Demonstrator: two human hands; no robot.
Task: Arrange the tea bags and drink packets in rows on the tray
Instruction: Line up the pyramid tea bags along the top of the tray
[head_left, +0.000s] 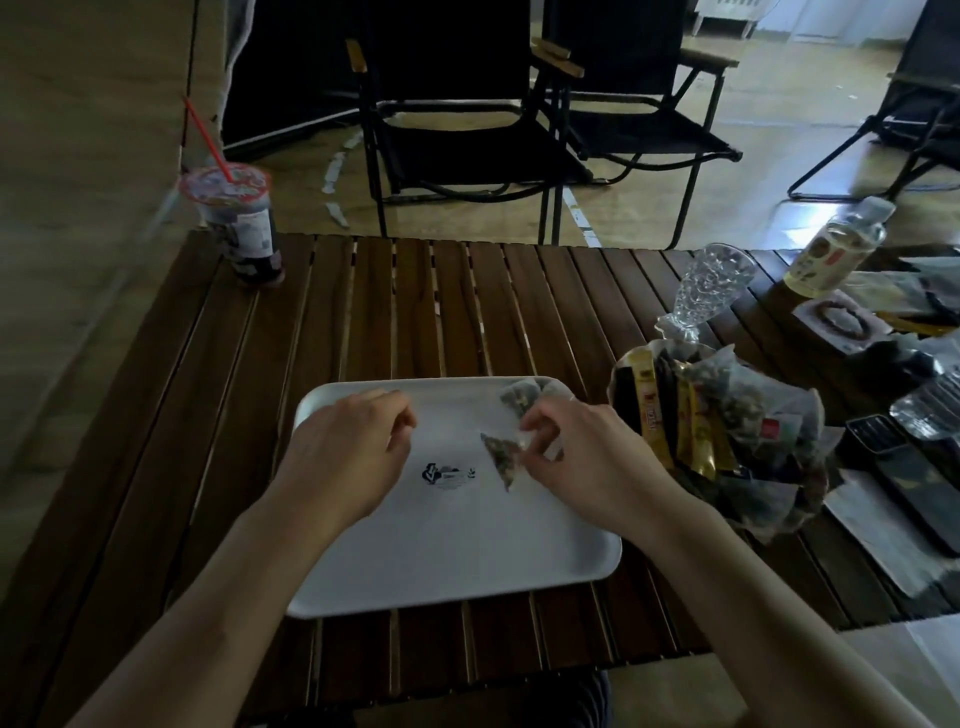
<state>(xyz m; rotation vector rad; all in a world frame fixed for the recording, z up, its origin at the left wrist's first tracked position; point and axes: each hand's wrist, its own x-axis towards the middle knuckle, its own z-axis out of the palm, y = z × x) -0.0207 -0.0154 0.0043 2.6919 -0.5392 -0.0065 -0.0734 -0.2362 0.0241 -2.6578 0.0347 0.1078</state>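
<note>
Head view puts the tea bag (500, 462) flat on the white tray (415, 561), just right of its printed logo. My right grip (576, 457) pinches the bag's upper right corner. My left grip (353, 447) hovers over the tray's left half, fingers loosely curled, holding nothing I can make out. To do this well, I judge I should slide the bag into line with the second tea bag (522, 397) in the far right corner, then let go cleanly. Its tip points toward the near edge, with the long axis running far to near. More packets wait in the clear bag (727, 431) on the worktop (415, 301).
</note>
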